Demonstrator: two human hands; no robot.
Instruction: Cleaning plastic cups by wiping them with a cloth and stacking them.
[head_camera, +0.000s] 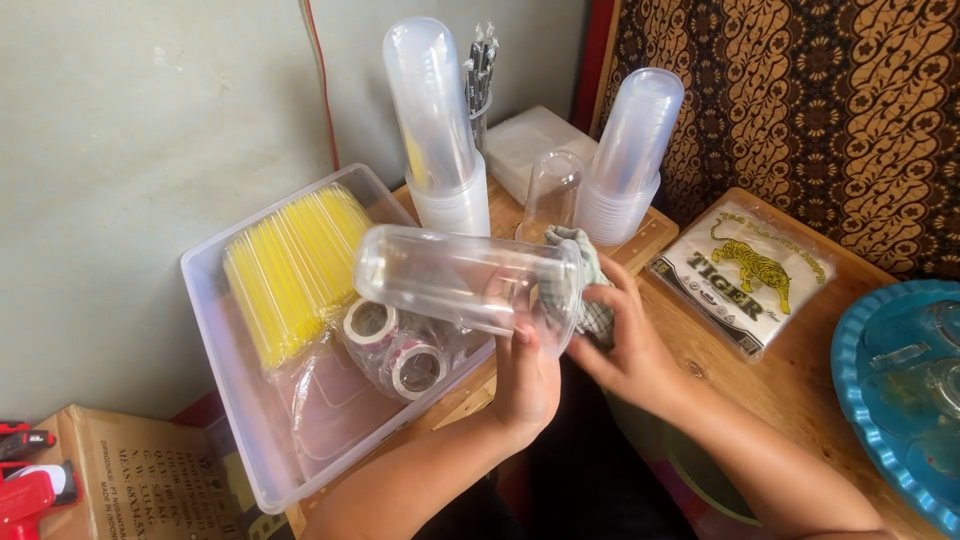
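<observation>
My left hand (525, 375) grips a clear plastic cup (455, 278), held on its side with its mouth toward the right. My right hand (625, 335) presses a checked grey cloth (585, 285) into the cup's mouth. Both hands hover over the front edge of a wooden table (790, 380). Behind the cup, one clear cup (552, 192) stands upside down on the table.
A clear plastic bin (225, 375) at left holds yellow straws (290, 265), tape rolls (400, 350) and plastic bags. Two tall upside-down cup stacks (435, 120) (630, 150) stand at the back. A flat printed packet (745, 275) and a blue tray (870, 400) lie at right.
</observation>
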